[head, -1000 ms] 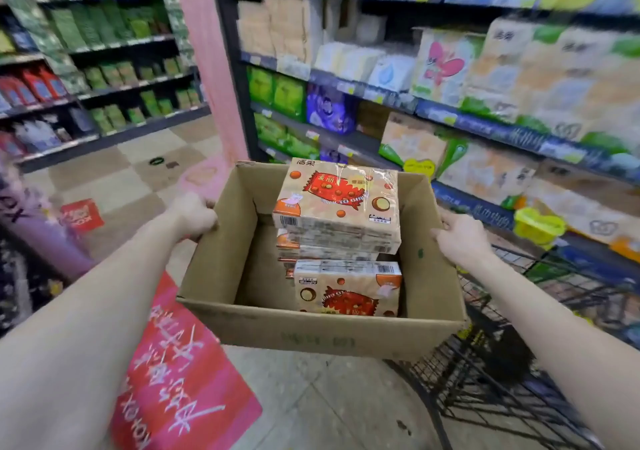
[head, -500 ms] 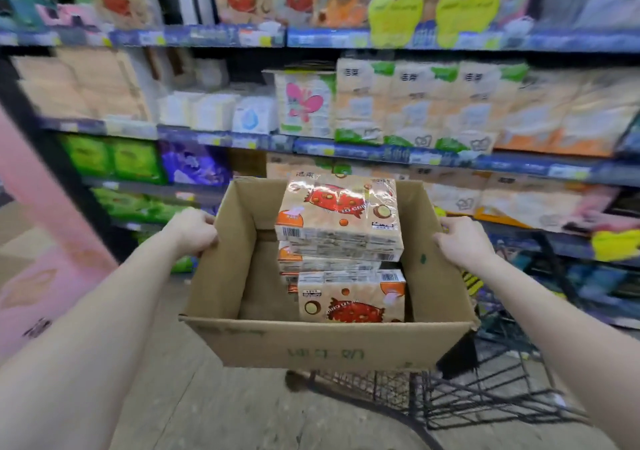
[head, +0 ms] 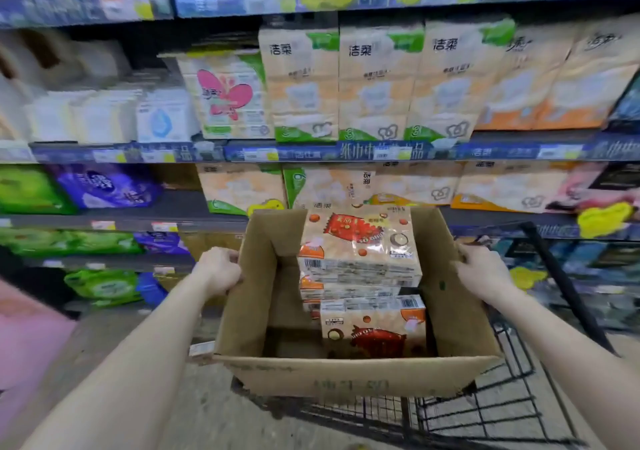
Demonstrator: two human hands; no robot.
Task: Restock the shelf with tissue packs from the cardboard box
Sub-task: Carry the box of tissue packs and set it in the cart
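Hands apart, left hand [head: 218,269] and right hand [head: 485,269] gripping opposite walls of the cardboard box [head: 346,377] above the cart [head: 485,411], tissue packs [head: 360,245] stacked inside, shelf [head: 346,151] beyond.

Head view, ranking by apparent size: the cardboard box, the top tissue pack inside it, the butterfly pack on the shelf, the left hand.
1. cardboard box
2. top tissue pack and butterfly pack: about alike, and the butterfly pack is farther from the camera, so left unranked
3. left hand
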